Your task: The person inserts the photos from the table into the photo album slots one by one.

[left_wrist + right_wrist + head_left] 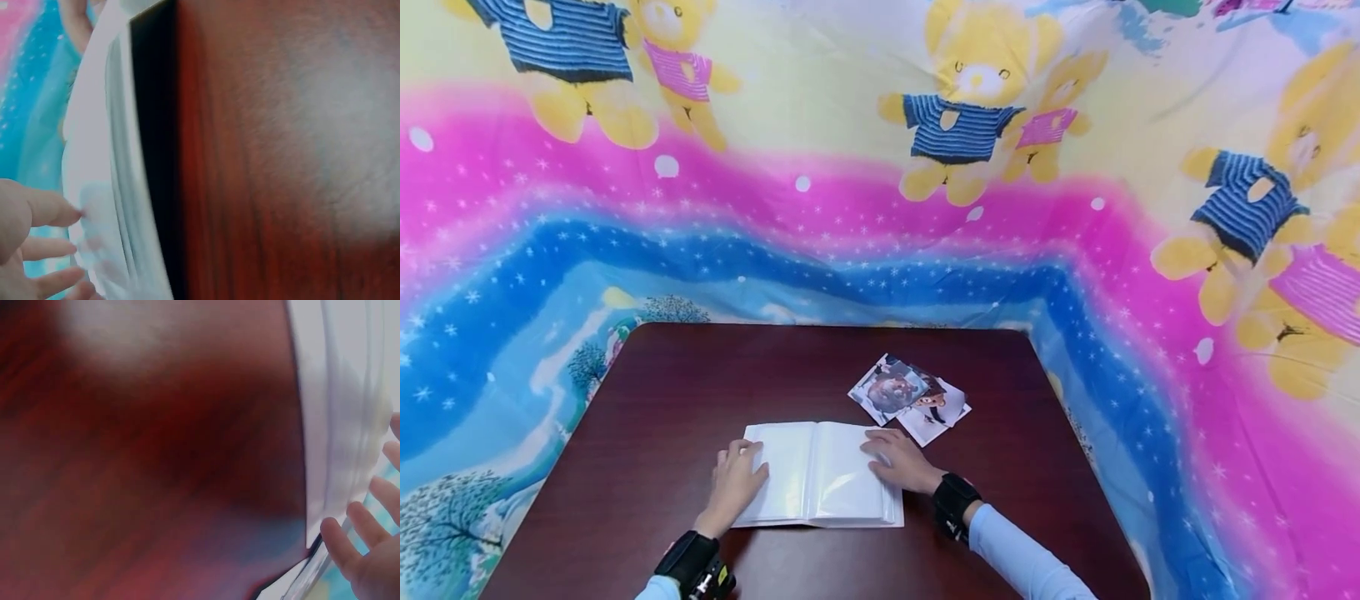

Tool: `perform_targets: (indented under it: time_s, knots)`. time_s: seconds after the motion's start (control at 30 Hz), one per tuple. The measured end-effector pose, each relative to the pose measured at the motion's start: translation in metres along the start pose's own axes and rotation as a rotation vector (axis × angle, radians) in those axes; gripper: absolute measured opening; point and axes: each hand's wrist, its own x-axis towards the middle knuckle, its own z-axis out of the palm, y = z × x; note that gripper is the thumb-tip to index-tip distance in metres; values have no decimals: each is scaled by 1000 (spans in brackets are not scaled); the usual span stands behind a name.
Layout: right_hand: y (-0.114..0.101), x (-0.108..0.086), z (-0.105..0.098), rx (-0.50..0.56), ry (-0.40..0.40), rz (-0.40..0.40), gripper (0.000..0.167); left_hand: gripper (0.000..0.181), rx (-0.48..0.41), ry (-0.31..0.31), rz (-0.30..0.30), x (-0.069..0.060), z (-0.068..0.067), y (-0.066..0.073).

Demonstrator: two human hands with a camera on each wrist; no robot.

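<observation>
The person wears light blue sleeves: the right sleeve is smooth, with soft folds, and only a small piece of the left sleeve shows at the head view's lower edge. Each wrist carries 1 thick black band. The left band bears 1 yellow patch and small pale spots; the right band has small pale marks. The left hand and right hand are bare.

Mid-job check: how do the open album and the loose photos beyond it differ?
The open album looks plain white inside; the photos carry printed images. The open album is clearly larger than any of the photos. The open album lies roughly level across the head view, while the photos overlap at angles. Both rest on the dark table.
</observation>
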Motion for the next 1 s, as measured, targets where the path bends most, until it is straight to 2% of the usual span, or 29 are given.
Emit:
perform_targets:
  time_s: [0.1, 0.2, 0.23, 0.3, 0.4, 0.5, 0.57, 0.63, 0.73, 0.87, 1.0]
  knots:
    - [4, 8, -8, 54, 42, -3, 32, 36, 50, 133, 95, -1, 10, 5]
    - [13, 17, -17, 126, 117, 37, 30, 37, 56, 273, 226, -2, 23, 13]
    - [17, 21, -20, 140, 154, 55, 30, 38, 53, 308, 273, -3, 27, 16]
    - [29, 28, -24, 164, 224, 106, 28, 37, 27, 336, 361, -5, 34, 24]
    - [49, 36, -28, 211, 312, 210, 28, 34, -1, 319, 478, -8, 45, 37]
    - [68, 41, -30, 197, 362, 341, 29, 30, 8, 272, 579, -12, 56, 49]
    - [78, 42, -31, 172, 358, 445, 33, 29, 41, 244, 638, -12, 60, 56]
    - [86, 44, -32, 96, 330, 542, 40, 27, 79, 221, 681, -10, 64, 62]
    - [93, 47, -35, 37, 260, 628, 54, 25, 124, 189, 717, -5, 67, 67]
    - [94, 50, -30, -26, 204, 625, 59, 22, 145, 158, 718, -8, 72, 67]
    - [98, 52, -22, -98, 227, 597, 57, 23, 144, 173, 729, -9, 73, 65]
